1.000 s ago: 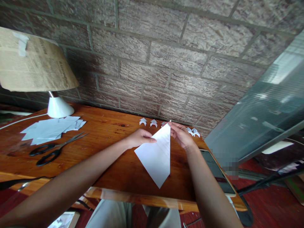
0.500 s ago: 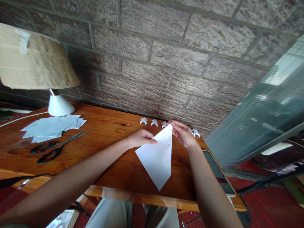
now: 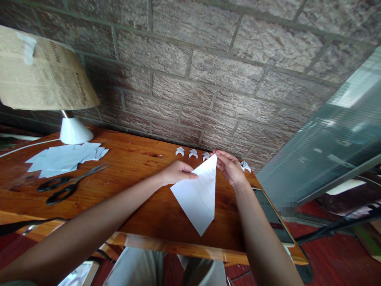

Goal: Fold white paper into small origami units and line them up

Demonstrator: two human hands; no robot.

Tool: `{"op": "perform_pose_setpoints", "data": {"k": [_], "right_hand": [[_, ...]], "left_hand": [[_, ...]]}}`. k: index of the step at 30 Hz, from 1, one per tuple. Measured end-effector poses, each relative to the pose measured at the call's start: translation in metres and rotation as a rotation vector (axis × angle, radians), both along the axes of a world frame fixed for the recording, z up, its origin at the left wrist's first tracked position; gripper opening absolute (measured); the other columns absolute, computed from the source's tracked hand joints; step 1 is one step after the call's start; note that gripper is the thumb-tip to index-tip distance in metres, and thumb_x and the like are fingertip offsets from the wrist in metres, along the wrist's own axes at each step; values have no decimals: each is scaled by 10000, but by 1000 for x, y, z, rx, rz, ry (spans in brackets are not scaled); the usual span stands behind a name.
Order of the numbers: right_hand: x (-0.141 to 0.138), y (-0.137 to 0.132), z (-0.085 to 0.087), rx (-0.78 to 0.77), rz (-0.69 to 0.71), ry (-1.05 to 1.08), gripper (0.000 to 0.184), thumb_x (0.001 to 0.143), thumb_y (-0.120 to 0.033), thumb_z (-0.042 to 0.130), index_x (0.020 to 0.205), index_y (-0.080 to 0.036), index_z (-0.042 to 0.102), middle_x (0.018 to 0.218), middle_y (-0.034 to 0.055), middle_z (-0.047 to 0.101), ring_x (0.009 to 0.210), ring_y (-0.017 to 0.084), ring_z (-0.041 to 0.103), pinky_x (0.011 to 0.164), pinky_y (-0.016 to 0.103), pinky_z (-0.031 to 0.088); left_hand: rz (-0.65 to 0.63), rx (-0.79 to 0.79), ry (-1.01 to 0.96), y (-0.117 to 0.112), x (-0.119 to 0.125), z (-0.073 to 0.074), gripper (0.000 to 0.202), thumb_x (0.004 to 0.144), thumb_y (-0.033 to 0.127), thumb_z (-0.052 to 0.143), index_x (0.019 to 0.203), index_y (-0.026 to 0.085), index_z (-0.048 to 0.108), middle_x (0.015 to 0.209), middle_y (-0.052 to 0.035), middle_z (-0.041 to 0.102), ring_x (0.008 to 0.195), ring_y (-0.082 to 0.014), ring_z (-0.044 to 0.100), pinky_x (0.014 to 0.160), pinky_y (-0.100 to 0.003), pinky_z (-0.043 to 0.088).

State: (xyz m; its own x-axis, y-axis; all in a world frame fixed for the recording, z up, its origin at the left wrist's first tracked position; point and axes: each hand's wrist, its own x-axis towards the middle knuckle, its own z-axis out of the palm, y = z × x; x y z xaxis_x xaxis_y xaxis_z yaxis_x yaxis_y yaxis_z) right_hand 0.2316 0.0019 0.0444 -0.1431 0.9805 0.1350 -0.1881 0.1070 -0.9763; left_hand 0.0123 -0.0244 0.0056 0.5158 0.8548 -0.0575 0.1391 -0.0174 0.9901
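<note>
A white sheet of paper [image 3: 198,198], folded over along a slanting edge, is held up above the wooden table between both hands. My left hand [image 3: 178,173] pinches its upper left edge, thumb on top and the fingers behind. At the pointed top corner, my right hand [image 3: 228,165] grips the paper between thumb and fingertips. Just behind the hands stand small folded paper figures [image 3: 193,153] in a row near the wall; my right hand hides part of that row. One more paper figure [image 3: 245,166] shows to the right of my right hand.
Scissors [image 3: 73,184] with black handles lie on the table [image 3: 133,145] at the left. Behind them are a pile of paper pieces [image 3: 64,159] and a lamp [image 3: 76,131] with a newspaper-print shade. A tablet [image 3: 272,218] lies by the right edge. A brick wall [image 3: 184,91] borders the back.
Both hands keep their hold on the paper. The paper's lower tip sits very slightly higher in view; otherwise hardly anything differs.
</note>
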Motion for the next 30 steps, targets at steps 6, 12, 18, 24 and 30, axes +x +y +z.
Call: {"op": "perform_pose_setpoints", "data": {"k": [6, 12, 18, 24, 30], "right_hand": [[-6, 0, -2, 37, -24, 12, 297, 681, -427, 753, 856, -194, 695, 901, 55, 738, 854, 180, 674, 718, 267, 513], [-6, 1, -4, -2, -26, -32, 383, 685, -510, 742, 921, -212, 688, 848, 44, 733, 813, 181, 686, 700, 277, 532], [-4, -1, -9, -69, 55, -123, 314, 662, -448, 779, 859, -211, 717, 792, 21, 728, 692, 135, 664, 677, 246, 524], [-10, -1, -11, -9, -12, -161, 285, 663, -438, 770, 819, -202, 729, 746, 1, 708, 642, 121, 612, 674, 259, 494], [-26, -3, -20, 87, 13, -252, 333, 688, -504, 727, 817, -198, 738, 710, 4, 690, 620, 146, 575, 628, 284, 447]], "left_hand": [[8, 67, 20, 0, 1, 0, 453, 639, 548, 719, 775, 116, 708, 606, 1, 618, 489, -101, 486, 452, -204, 310], [27, 107, 33, 2, 1, -5, 436, 697, 545, 677, 747, 113, 692, 599, -2, 610, 479, -96, 473, 451, -209, 303], [81, 80, -45, 2, -2, -1, 418, 719, 535, 666, 752, 119, 687, 664, -18, 645, 543, -115, 525, 491, -214, 340], [-7, 90, -46, 5, -2, -5, 413, 722, 530, 668, 811, 128, 706, 727, -32, 673, 624, -142, 569, 567, -235, 392], [106, 130, -92, 5, -1, -4, 405, 728, 527, 662, 814, 133, 705, 695, -8, 655, 614, -129, 552, 561, -229, 373]]}}
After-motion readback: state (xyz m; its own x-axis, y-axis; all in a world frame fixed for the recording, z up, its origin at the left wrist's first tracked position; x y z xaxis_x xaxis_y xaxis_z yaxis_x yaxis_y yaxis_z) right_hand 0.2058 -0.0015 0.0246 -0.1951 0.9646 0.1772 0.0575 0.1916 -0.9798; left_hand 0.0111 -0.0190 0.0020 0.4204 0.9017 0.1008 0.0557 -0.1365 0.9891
